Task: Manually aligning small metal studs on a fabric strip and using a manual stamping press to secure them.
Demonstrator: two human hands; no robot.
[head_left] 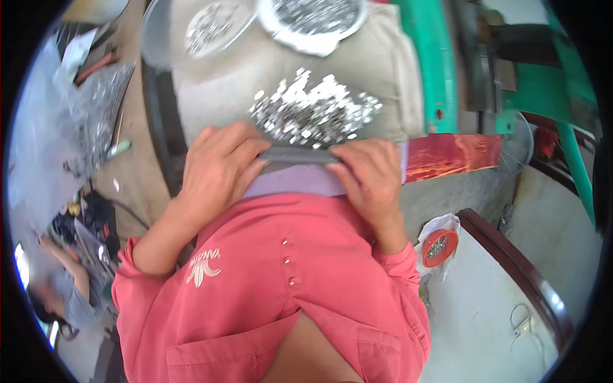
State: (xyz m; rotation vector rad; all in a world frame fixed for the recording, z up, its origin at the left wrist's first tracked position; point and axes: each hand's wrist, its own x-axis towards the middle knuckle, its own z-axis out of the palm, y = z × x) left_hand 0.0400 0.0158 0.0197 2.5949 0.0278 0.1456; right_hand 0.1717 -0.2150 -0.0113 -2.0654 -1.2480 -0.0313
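Observation:
A heap of small shiny metal pieces (313, 112) lies on a beige cloth (217, 83) in front of me. Along the heap's near side runs a dark grey strip (297, 154); whether it is a mat's edge or a separate piece I cannot tell. My left hand (220, 166) pinches the strip's left end between thumb and fingers. At the right end, my right hand (370, 175) grips it the same way, with fingers on top and thumb below. Lilac fabric (294, 181) shows between the strip and my pink shirt.
Behind the heap stand a clear bowl (159, 38) and a white-lined bowl (332, 45), both with metal pieces. Green machinery (431, 70) rises at the right. A small red bowl (440, 260) sits lower right. Plastic bags (96, 121) and another person (80, 293) are at the left.

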